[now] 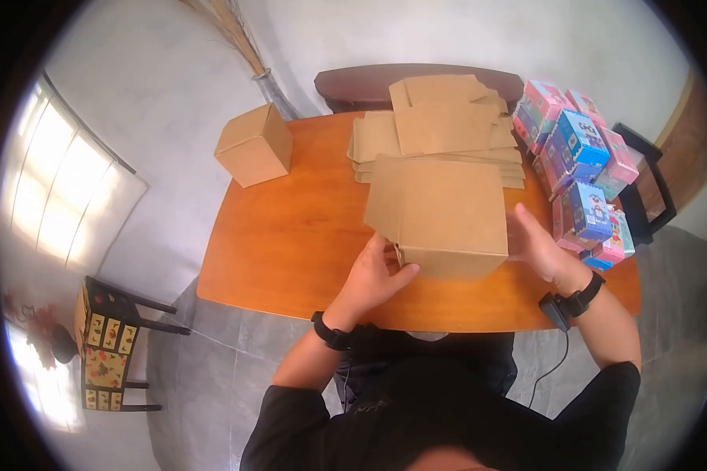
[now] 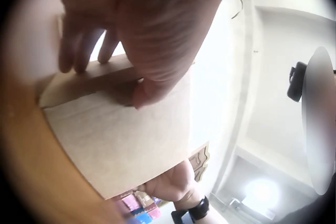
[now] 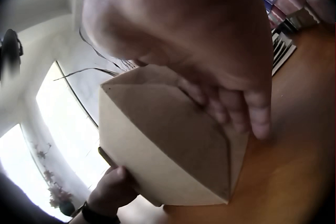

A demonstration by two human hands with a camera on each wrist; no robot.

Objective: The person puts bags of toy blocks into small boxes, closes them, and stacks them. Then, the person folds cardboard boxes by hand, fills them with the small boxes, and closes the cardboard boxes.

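The left hand [image 1: 371,276] grips the left edge of a plain brown, cube-like cardboard box [image 1: 448,206], its thumb on the panel facing the person and its fingers on the adjoining side. The right hand [image 1: 540,243] is unclenched, its fingers extended along the box's right side. The box sits between both hands, over the near middle of a glossy orange-brown wooden table [image 1: 263,247]; whether its base touches the wood is hard to tell. A black band [image 1: 331,333] circles the left wrist, and a black strapped device [image 1: 580,301] the right.

Just beyond the box lies a stack of flattened brown cardboard sheets [image 1: 448,129]. A second closed brown cardboard box [image 1: 251,149] stands at the table's far left corner. Along the right edge, pink, blue and purple printed cartons [image 1: 581,149] are piled. Behind the table is a dark red chair back [image 1: 342,88].
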